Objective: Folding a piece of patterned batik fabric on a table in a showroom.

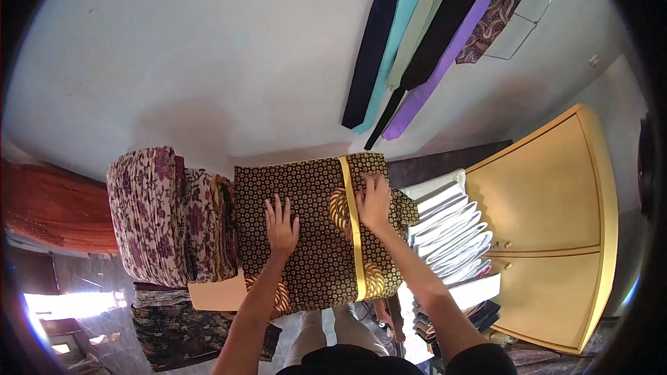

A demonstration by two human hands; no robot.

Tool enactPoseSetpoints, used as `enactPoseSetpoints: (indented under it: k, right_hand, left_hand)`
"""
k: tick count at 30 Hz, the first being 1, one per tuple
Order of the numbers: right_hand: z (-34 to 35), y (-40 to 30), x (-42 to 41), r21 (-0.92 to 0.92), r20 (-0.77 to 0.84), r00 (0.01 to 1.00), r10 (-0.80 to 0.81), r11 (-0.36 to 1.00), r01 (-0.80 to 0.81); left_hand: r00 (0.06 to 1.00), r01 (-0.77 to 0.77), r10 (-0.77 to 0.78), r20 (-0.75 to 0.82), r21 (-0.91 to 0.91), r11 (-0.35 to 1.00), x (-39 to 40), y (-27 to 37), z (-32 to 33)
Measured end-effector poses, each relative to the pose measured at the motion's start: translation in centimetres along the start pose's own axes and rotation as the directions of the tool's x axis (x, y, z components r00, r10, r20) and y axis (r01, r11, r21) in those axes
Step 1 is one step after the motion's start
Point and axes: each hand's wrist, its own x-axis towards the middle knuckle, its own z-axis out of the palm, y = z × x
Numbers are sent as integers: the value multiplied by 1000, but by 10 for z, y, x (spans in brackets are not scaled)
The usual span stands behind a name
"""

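Note:
A folded black cloth (312, 250) with a small dotted pattern, large gold scroll motifs and a yellow stripe (356, 250) lies before me. My left hand (282, 226) rests flat on its middle, fingers spread and pointing away from me. To the right of the stripe, my right hand (375, 200) presses on the same cloth with fingers slightly bent. No fabric is pinched in either hand. A smaller folded flap (404, 208) of like pattern sticks out past the cloth's right edge.
Left of the cloth stand folded floral fabrics (148, 213), with a dark patterned fabric (177, 328) lower down. Folded white fabrics (448, 234) are stacked at right, beside a yellow wooden cabinet (542, 187). Several neckties (427, 47) hang from a wire rack (536, 22) on the wall.

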Motion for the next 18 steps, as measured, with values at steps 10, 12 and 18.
enactPoseSetpoints:
  k: [10,12,18]
  right_hand:
    - [0,-29,-113,-118,199,963,183,980,-162]
    - [-2,-28,-118,-102,199,964,176,982,-158]
    - [14,-10,-152,-110,182,976,118,989,-99]
  left_hand:
    - [996,-39,32,84,85,996,-11,14,5]
    - [994,-24,15,105,91,996,-16,19,4]
    - [988,11,-34,151,150,989,-21,27,1]
